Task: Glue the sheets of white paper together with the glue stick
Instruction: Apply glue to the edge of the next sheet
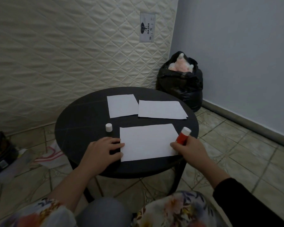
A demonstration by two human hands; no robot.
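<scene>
Three white paper sheets lie on a round black table (82, 115). The nearest sheet (147, 141) lies in front of me. My left hand (105, 149) rests on the table at its left edge, fingertips touching the paper. My right hand (192, 149) grips a red glue stick (183, 135) at the sheet's right edge, its white end pointing up and away. The white cap (108, 127) stands on the table, off the sheet's upper left corner. Two more sheets lie farther back: a smaller sheet (122, 105) on the left, a wider sheet (161, 109) on the right.
A quilted mattress (72, 54) leans against the wall behind the table. A black bag (180, 82) with a pink plush toy stands in the corner. Bags and a plastic bin (3, 159) lie on the tiled floor at left.
</scene>
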